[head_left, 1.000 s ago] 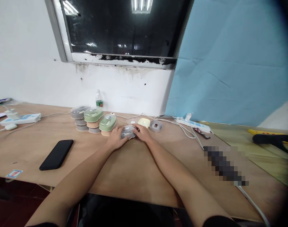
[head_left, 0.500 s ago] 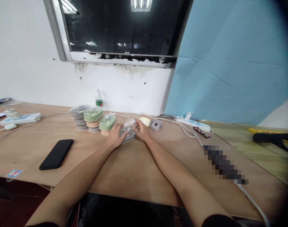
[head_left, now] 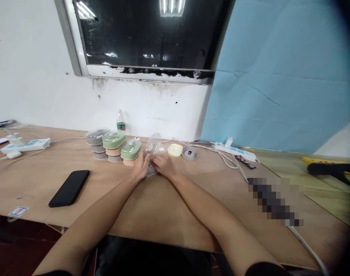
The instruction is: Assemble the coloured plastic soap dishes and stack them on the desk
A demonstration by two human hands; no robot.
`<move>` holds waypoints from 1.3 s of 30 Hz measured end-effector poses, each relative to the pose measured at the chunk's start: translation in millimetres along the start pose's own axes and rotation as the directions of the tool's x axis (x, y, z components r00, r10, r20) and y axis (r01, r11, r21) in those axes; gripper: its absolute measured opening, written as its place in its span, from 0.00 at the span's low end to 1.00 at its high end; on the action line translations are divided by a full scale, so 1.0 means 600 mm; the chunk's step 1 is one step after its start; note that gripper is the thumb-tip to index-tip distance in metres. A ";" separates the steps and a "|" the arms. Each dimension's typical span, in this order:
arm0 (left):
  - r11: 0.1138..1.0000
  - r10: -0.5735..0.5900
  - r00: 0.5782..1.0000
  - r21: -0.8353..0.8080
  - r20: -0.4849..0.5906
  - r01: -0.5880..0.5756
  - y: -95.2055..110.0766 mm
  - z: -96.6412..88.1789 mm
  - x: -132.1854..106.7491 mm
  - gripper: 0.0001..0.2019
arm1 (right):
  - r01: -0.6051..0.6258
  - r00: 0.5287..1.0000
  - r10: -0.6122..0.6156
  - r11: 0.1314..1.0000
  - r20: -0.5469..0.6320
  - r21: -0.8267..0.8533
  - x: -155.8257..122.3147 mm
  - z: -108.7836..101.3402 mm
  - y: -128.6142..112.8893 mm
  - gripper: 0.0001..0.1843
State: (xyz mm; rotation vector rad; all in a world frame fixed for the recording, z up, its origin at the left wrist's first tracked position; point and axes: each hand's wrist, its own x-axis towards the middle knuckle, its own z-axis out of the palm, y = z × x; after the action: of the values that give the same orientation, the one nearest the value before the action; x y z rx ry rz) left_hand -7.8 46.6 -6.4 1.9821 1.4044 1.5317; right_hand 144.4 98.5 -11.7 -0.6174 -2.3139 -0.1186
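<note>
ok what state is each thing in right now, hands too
left hand, at the grey box, grip partly hidden
right hand, at the grey box, fingers bent
grey box, partly covered by the hands
clear lid, tilted up beyond the hands
near green box, lid down, stacked
far green box, lid down, stacked
bottle, upright
phone, flat, dark
left strip, adapter plugged in
right strip, plug in

- Bench (head_left: 163, 218), brown top, sticker (head_left: 18, 211) at front edge.
- Stacks of containers, three: grey stack (head_left: 96, 145); green-orange-grey stack (head_left: 114, 144); green-orange stack (head_left: 130, 153).
- Grey container (head_left: 151, 171), one, mostly hidden.
- Pale-yellow piece (head_left: 175, 150), just beside grey piece (head_left: 194, 154).
- Black phone (head_left: 69, 188), flat.
- Bottle (head_left: 120, 122), upright, behind stacks.
- Power strips, white, two: left strip (head_left: 33, 144); right strip (head_left: 240, 153).
- Dark object (head_left: 274, 201), pixelated.
</note>
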 end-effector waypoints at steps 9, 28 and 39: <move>0.900 -0.009 0.949 0.417 0.316 -0.130 -0.019 0.002 -0.010 0.31 | -0.376 0.904 0.351 0.924 -0.244 -0.063 0.013 0.004 0.103 0.16; 0.833 -0.138 0.921 0.545 0.364 -0.090 -0.008 -0.003 -0.011 0.39 | -0.422 0.906 0.413 0.900 -0.092 -0.112 -0.006 0.022 0.142 0.16; 0.934 -0.144 0.978 0.346 0.152 0.084 0.001 -0.008 -0.005 0.37 | -0.419 0.890 0.430 0.902 -0.148 0.105 -0.018 0.001 0.118 0.19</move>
State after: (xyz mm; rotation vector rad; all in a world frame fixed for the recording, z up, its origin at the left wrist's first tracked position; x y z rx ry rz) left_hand -11.9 42.3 -5.9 2.1172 1.7669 1.0918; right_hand 183.6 157.0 -25.9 -1.0220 -1.9608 0.1136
